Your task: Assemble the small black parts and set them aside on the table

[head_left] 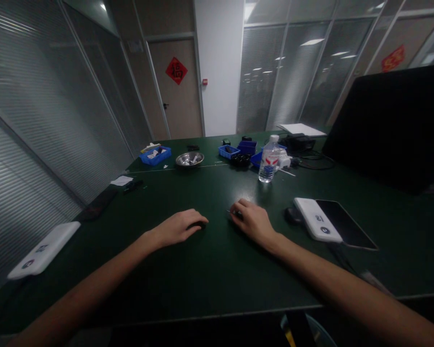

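Observation:
Both my hands rest on the dark green table (pixel 210 270), close together near its middle. My left hand (pixel 179 226) lies palm down with curled fingers over a small dark object (pixel 199 224) that I cannot make out. My right hand (pixel 251 220) is closed in a pinch on a thin dark tool (pixel 235 212) whose tip points left, toward the left hand. The two hands are a short gap apart.
A water bottle (pixel 269 159) stands behind my right hand. To the right lie a white power bank (pixel 317 219), a dark phone (pixel 345 224) and a small black object (pixel 292 215). Blue bins (pixel 155 155), a metal bowl (pixel 190 158), another white device (pixel 43 249) and a black monitor (pixel 394 125) surround the space.

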The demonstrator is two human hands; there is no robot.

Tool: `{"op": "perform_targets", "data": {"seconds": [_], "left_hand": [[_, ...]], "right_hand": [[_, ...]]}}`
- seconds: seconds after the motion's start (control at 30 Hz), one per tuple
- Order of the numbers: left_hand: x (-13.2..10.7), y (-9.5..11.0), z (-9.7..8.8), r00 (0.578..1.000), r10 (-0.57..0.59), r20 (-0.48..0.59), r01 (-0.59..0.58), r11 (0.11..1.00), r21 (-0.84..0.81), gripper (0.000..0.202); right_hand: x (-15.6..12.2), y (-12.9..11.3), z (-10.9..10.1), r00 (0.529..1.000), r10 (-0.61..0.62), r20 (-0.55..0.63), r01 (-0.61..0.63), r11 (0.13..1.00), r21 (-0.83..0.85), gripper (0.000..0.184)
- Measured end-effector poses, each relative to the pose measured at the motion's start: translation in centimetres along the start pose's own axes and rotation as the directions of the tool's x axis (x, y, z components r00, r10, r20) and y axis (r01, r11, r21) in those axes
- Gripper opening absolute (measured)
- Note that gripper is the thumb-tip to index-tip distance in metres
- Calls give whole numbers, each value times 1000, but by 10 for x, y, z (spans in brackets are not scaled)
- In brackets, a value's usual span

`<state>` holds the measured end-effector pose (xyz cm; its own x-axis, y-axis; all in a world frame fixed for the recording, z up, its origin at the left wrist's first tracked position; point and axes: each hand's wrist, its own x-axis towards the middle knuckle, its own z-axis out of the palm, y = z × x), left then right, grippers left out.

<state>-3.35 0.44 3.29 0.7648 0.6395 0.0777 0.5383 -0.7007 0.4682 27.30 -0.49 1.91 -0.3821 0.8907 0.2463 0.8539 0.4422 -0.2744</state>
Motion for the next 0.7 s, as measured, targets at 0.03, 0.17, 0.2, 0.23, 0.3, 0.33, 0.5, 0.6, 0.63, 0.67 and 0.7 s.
{"op": "perform_targets", "data": {"seconds": [0.03,0.17,0.2,0.23,0.3,0.33,0.5,0.6,0.63,0.67,0.7], "left_hand": [[-5,-6,-3,999,-25,-20,25,1000,5,37],[-38,-53,-23,973,-185,-135,194,979,57,35],[-50,-69,-30,956,-231,-180,248,966,80,32],[-62,-84,-36,934,-275,-227,304,947,106,31],[-85,-112,-48,890,-339,-306,398,904,157,30],[-95,-123,-53,870,-354,-342,430,885,177,31],[-124,-151,-64,794,-409,-449,539,816,210,35],[-130,-158,-67,770,-436,-465,588,769,253,42],[-132,-160,-68,774,-435,-461,588,762,269,42],[-133,-163,-69,777,-431,-459,586,760,280,42],[-135,-167,-69,779,-426,-460,584,761,284,40]], "right_hand": [[0,0,1,1000,1,16,0,1000,-7,16],[1,0,3,998,11,57,-11,1000,1,18],[1,0,2,998,11,59,-11,1000,3,18],[1,-1,2,998,8,61,-8,1000,2,18],[1,-2,2,998,0,60,1,1000,-11,18],[0,-2,2,998,-6,57,7,1000,-20,18],[0,-1,3,998,-27,48,28,999,-29,18],[1,1,5,998,-27,48,28,999,-22,18],[1,1,5,999,-28,47,29,999,-22,18],[1,2,5,999,-29,45,30,999,-22,18],[1,2,6,999,-29,41,29,999,-21,17]]}}
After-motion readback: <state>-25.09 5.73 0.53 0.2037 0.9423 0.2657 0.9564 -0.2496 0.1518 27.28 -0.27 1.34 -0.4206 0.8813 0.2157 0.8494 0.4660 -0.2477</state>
